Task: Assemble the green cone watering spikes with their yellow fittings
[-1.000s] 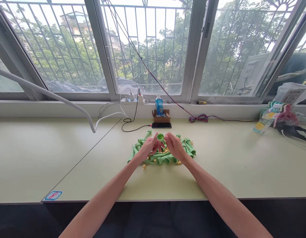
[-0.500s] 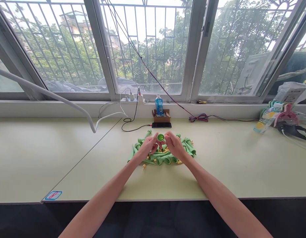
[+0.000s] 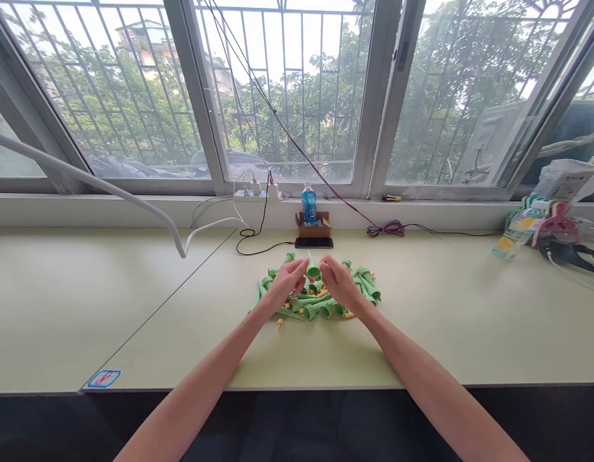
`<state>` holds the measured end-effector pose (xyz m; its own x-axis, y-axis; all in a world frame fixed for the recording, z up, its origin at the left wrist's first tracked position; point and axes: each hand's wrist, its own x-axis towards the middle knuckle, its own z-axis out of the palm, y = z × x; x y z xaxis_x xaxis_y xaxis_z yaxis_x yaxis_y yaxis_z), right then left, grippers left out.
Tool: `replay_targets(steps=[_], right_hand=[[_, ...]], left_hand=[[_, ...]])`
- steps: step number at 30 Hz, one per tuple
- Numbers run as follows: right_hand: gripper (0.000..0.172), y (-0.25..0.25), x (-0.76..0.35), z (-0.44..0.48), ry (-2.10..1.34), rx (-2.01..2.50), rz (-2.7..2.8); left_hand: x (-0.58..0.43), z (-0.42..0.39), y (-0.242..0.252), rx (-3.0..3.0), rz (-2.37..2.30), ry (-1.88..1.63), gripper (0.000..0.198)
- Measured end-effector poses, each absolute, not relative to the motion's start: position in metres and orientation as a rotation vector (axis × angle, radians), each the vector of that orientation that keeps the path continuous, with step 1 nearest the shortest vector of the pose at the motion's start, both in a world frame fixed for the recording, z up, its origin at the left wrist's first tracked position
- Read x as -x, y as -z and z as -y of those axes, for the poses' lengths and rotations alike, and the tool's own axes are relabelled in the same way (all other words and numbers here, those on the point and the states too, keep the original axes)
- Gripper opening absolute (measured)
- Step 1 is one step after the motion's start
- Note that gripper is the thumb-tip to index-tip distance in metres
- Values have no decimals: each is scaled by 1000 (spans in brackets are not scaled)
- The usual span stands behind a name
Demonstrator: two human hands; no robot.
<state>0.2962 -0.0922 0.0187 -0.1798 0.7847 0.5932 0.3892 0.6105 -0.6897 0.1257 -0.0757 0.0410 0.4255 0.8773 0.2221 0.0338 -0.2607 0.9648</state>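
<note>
Tilted since half a second ago, the green cone (image 3: 313,269) shows its side, not its round mouth. Its long axis runs near-far, tip pointing far. Left hand (image 3: 286,283) and right hand (image 3: 337,283) are equally near, fingers pinching it from left and right, just above the heap of parts (image 3: 321,307) on the desk (image 3: 422,333).

Pale green table (image 3: 422,321) ran under wide barred windows (image 3: 297,90); daylight, trees outside. Cables (image 3: 256,239) and water bottle (image 3: 308,204) sat by white sill (image 3: 109,212).
</note>
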Motion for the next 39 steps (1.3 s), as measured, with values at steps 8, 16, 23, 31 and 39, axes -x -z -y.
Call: replay_targets(steps=[8, 16, 23, 31, 39], right_hand=[[37, -16, -296, 88, -452, 980, 1792], [38, -12, -297, 84, -445, 1000, 1788], [40, -13, -298, 84, -408, 1028, 1783], [42, -13, -299, 83, -359, 1070, 1783], [40, -13, -297, 84, -298, 1110, 1706]], left_hand=[[-124, 75, -42, -1660, -762, -1012, 35], [-126, 74, -37, -1768, -837, -1083, 40], [-127, 75, -38, -1868, -850, -1128, 42], [-126, 70, -32, -1999, -800, -1194, 30], [-131, 70, -30, -2040, -871, -1242, 34]])
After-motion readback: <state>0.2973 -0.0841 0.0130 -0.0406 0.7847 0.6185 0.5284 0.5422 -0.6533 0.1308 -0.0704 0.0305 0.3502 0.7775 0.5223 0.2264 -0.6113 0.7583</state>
